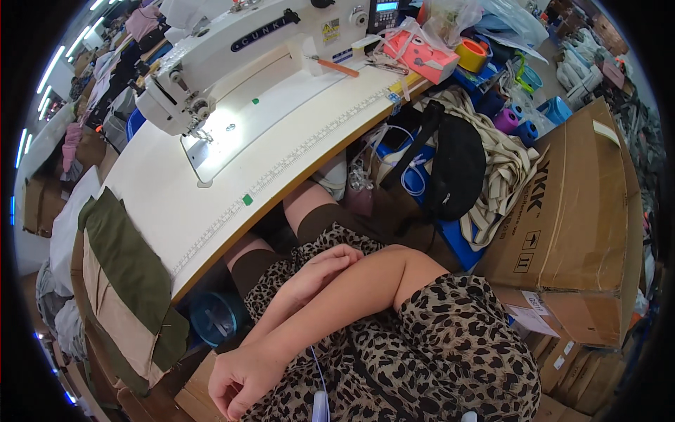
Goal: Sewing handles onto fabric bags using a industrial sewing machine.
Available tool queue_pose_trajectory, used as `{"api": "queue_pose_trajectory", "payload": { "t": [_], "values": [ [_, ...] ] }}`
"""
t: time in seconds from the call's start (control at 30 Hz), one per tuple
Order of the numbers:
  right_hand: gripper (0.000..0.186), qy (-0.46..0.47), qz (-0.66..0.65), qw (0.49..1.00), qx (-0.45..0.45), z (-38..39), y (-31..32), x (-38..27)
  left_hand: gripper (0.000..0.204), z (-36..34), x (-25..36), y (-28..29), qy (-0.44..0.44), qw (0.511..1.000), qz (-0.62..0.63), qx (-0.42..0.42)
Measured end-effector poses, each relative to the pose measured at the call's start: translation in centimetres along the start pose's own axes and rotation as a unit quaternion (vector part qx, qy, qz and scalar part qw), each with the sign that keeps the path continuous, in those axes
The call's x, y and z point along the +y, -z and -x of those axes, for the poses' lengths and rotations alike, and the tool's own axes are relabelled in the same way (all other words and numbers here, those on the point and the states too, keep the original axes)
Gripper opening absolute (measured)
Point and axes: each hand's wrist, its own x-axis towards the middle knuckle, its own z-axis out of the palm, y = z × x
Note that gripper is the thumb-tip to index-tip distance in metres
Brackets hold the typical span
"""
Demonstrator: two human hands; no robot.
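My forearms cross over the leopard-print cloth on my lap [464,337]. My left hand [327,264] rests against my right forearm, fingers curled together and partly hidden by it, with nothing visible in them. My right hand [239,380] hangs at the lower left, fingers loosely bent and apart, holding nothing. A blue-and-white object on a cord [320,404] hangs near it. Beyond my lap is the white sewing machine [183,98] with its lamp lit, on a pale table [148,211] with a ruler strip [302,155]. Folded olive and beige fabric [130,281] lies at its left end.
At the right are a large cardboard box [562,232], a black bag [453,169], beige straps [499,197] and several thread cones [506,121]. A pink pouch [418,56] and an orange-handled tool [337,67] lie on the table. A blue bin [211,320] stands below it.
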Motion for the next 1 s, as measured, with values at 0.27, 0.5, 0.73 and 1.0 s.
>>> {"api": "queue_pose_trajectory", "payload": {
  "t": [0.27, 0.5, 0.73, 1.0],
  "values": [
    [0.015, -0.008, -0.164, 0.986, 0.039, -1.3, -0.4, 0.9, 0.018, -2.6, -1.5, 1.0, 0.03, 0.994, -0.09, -0.046],
    [0.013, -0.022, -0.1, 0.995, 0.009, 1.9, 1.0, 0.5, 0.015, 1.7, -1.2, 0.5, -0.023, 0.986, -0.159, -0.048],
    [0.014, -0.025, -0.083, 0.996, 0.031, 4.5, 2.2, -0.9, 0.017, 4.6, 1.7, -0.6, -0.005, 0.993, -0.092, -0.069],
    [0.018, -0.044, -0.193, 0.98, -0.027, 1.6, 2.2, 1.1, 0.018, -0.5, 1.5, 1.5, -0.053, 0.974, -0.208, -0.07]
  ]
}}
